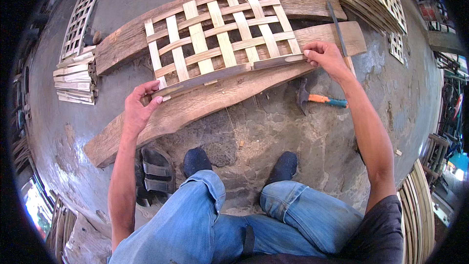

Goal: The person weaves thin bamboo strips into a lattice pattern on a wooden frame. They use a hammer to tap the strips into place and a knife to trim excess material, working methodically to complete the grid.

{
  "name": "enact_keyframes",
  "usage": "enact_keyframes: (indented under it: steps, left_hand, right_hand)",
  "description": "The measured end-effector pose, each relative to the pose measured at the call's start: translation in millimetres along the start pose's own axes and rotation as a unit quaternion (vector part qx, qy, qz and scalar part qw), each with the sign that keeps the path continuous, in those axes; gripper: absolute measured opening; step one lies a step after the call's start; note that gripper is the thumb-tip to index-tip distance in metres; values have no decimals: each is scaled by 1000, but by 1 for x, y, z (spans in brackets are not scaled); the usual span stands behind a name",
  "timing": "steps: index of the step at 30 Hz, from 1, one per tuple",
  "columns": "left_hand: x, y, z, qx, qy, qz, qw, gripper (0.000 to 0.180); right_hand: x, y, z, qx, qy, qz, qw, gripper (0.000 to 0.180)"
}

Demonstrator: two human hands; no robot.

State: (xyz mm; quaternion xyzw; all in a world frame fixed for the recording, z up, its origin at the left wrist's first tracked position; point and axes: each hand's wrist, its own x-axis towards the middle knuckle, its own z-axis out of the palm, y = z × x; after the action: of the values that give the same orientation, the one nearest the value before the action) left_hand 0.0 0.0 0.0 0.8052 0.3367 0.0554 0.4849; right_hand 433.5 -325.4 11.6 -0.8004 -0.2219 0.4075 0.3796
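A panel of pale woven slats [222, 32], loosely crossed with square gaps, lies on two rough wooden planks [161, 122]. Along its near edge runs a long, thin, dark strip [205, 78], probably bamboo. My left hand [140, 105] pinches the left end of this strip between thumb and fingers, beside the panel's corner. At the other end, my right hand [325, 58] grips the strip with thumb and forefinger. Close to the right wrist a long blade [337, 29] with a wooden handle rests across the near plank.
A hammer [320, 99] with an orange and teal handle lies on the floor below my right hand. Slat bundles [75, 80] sit at left, and stacked woven panels [371, 0] at far right. Sandals [157, 171] lie beside my left foot.
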Motion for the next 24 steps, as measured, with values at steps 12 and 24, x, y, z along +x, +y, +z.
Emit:
enact_keyframes:
  steps: [12,24]
  left_hand:
    - [21,-7,4,-53,62,-23,996,45]
    - [56,19,1,-171,-36,-88,981,43]
  right_hand:
    - [15,-16,11,9,39,-49,998,27]
    - [24,-19,7,18,1,-2,1000,32]
